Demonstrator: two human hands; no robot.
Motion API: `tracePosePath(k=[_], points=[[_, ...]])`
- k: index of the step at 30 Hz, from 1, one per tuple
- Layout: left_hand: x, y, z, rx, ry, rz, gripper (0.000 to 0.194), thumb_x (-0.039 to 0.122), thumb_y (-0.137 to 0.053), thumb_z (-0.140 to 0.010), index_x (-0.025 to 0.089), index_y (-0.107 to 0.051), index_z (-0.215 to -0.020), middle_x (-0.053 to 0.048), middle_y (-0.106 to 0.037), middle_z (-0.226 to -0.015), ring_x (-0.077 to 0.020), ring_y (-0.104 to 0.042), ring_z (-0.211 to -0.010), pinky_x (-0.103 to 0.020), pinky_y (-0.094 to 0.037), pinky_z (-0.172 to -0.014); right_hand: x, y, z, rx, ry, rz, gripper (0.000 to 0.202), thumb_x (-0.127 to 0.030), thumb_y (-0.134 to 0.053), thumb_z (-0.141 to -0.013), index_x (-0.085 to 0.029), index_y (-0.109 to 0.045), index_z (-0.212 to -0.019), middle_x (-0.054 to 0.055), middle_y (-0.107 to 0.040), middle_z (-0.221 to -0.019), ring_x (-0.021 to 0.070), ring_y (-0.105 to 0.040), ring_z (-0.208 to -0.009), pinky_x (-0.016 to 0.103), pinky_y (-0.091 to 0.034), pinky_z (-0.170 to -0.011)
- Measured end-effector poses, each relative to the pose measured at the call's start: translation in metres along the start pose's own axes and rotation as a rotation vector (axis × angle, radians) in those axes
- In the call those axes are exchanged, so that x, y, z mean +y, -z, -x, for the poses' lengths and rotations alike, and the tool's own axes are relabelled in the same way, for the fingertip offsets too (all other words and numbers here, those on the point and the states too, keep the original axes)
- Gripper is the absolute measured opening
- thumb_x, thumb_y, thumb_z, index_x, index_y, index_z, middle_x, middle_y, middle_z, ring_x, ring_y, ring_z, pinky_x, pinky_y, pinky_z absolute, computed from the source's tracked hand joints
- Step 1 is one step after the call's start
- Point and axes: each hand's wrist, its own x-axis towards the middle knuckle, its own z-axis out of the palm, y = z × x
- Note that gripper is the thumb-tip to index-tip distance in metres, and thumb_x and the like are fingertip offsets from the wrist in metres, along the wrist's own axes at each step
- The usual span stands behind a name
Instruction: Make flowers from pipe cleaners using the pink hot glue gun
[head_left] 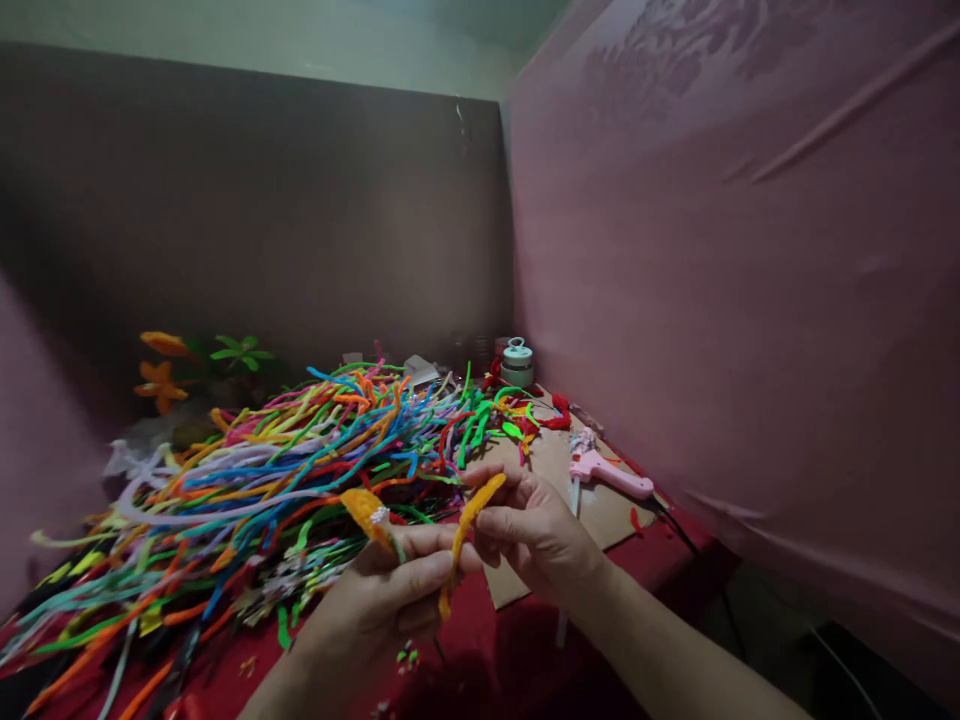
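Observation:
My left hand [401, 590] is closed around a partly made pipe-cleaner flower. An orange petal [362, 508] of it stands up above the fingers, with a small white cluster [380, 516] at its base and a bit of green below. My right hand [534, 530] pinches a curved orange pipe-cleaner piece [468, 517] between thumb and fingers. The lower end of this piece crosses the left fingertips and thumb; I cannot tell whether it is joined to the flower. Both hands are close together over the front of the table.
A large heap of coloured pipe cleaners [300, 450] spreads over the red tablecloth [517, 650] on the left. A pink glue gun [611, 472] lies on a cardboard sheet [551, 455] at right. Behind are a pale green jar [517, 362] and an orange flower [160, 386]. A pink wall covering [735, 300] bounds the right.

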Motion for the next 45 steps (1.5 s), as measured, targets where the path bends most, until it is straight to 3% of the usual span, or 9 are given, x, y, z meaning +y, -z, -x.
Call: tracePosePath(k=[7,12,16,19,22,27,30,37,45], points=[[-0.005,-0.006,-0.003,0.112,0.081,0.152,0.022,0.026,-0.068,-0.070,0.012,-0.064,-0.087,0.004,-0.044,-0.059,0.0018,-0.018,-0.038,-0.015,-0.013,-0.037,0.001,0.009,-0.001,0.048,0.167,0.142,0.015,-0.013,-0.075,-0.060,-0.017,-0.065,-0.071,-0.005,-0.058,-0.055,0.0041,-0.045,-0.041,0.016,-0.035,-0.041],[-0.002,-0.018,-0.005,0.325,0.021,0.207,0.036,0.023,-0.071,-0.066,0.016,-0.056,-0.098,0.001,-0.055,-0.069,-0.0060,-0.045,-0.051,-0.017,-0.031,-0.046,-0.009,0.014,0.002,0.078,0.157,0.155,0.014,-0.014,-0.076,-0.057,-0.017,-0.066,-0.066,-0.006,-0.056,-0.052,0.0034,-0.044,-0.039,0.016,-0.033,-0.039],[-0.006,-0.018,-0.008,0.477,-0.115,0.119,0.026,0.031,-0.068,-0.069,0.017,-0.055,-0.087,0.000,-0.058,-0.069,-0.0072,-0.045,-0.051,-0.019,-0.033,-0.048,-0.015,0.017,0.006,0.095,0.139,0.171,0.014,-0.014,-0.076,-0.057,-0.017,-0.065,-0.066,-0.005,-0.056,-0.053,0.0033,-0.044,-0.040,0.016,-0.033,-0.040],[-0.010,-0.008,-0.011,0.342,-0.146,-0.070,0.025,0.038,-0.059,-0.077,0.013,-0.059,-0.074,0.003,-0.046,-0.048,-0.0076,-0.040,-0.045,-0.020,-0.030,-0.047,-0.019,0.019,0.007,0.110,0.156,0.174,0.014,-0.016,-0.076,-0.059,-0.017,-0.065,-0.068,-0.006,-0.054,-0.050,0.0046,-0.044,-0.041,0.017,-0.033,-0.041],[-0.008,0.000,-0.010,0.264,-0.202,-0.170,0.029,0.039,-0.057,-0.079,0.011,-0.061,-0.072,-0.002,-0.054,-0.060,-0.0076,-0.044,-0.050,-0.021,-0.033,-0.051,-0.023,0.021,0.007,0.088,0.174,0.155,0.013,-0.017,-0.076,-0.060,-0.018,-0.065,-0.067,-0.004,-0.056,-0.057,0.0046,-0.045,-0.042,0.018,-0.033,-0.041],[-0.003,-0.002,-0.002,0.116,-0.105,0.081,0.027,0.038,-0.053,-0.083,0.016,-0.058,-0.099,0.005,-0.043,-0.064,-0.0017,-0.026,-0.043,-0.017,-0.022,-0.042,-0.026,0.019,0.006,0.038,0.217,0.162,0.012,-0.014,-0.074,-0.063,-0.019,-0.065,-0.069,-0.004,-0.055,-0.063,0.0055,-0.046,-0.044,0.019,-0.034,-0.041],[-0.003,-0.005,0.000,0.162,-0.084,0.125,0.021,0.037,-0.051,-0.083,0.021,-0.053,-0.097,0.005,-0.045,-0.066,-0.0013,-0.022,-0.041,-0.016,-0.015,-0.039,-0.027,0.017,0.006,0.021,0.230,0.162,0.011,-0.014,-0.073,-0.063,-0.019,-0.066,-0.070,-0.003,-0.057,-0.067,0.0049,-0.045,-0.045,0.019,-0.034,-0.041],[-0.003,-0.002,-0.005,0.359,-0.260,-0.075,0.016,0.030,-0.051,-0.084,0.017,-0.049,-0.075,0.003,-0.054,-0.062,-0.0016,-0.033,-0.037,-0.016,-0.023,-0.037,-0.030,0.014,-0.001,0.028,0.211,0.164,0.014,-0.017,-0.076,-0.060,-0.020,-0.067,-0.069,-0.002,-0.060,-0.066,0.0045,-0.045,-0.044,0.018,-0.033,-0.040],[-0.002,-0.005,0.000,0.281,-0.245,-0.083,0.016,0.029,-0.061,-0.076,0.013,-0.058,-0.074,0.001,-0.055,-0.060,-0.0068,-0.048,-0.044,-0.018,-0.040,-0.042,-0.022,0.017,-0.007,-0.074,0.181,0.315,0.013,-0.011,-0.073,-0.064,-0.020,-0.067,-0.072,-0.004,-0.056,-0.064,0.0052,-0.044,-0.049,0.018,-0.035,-0.045]])
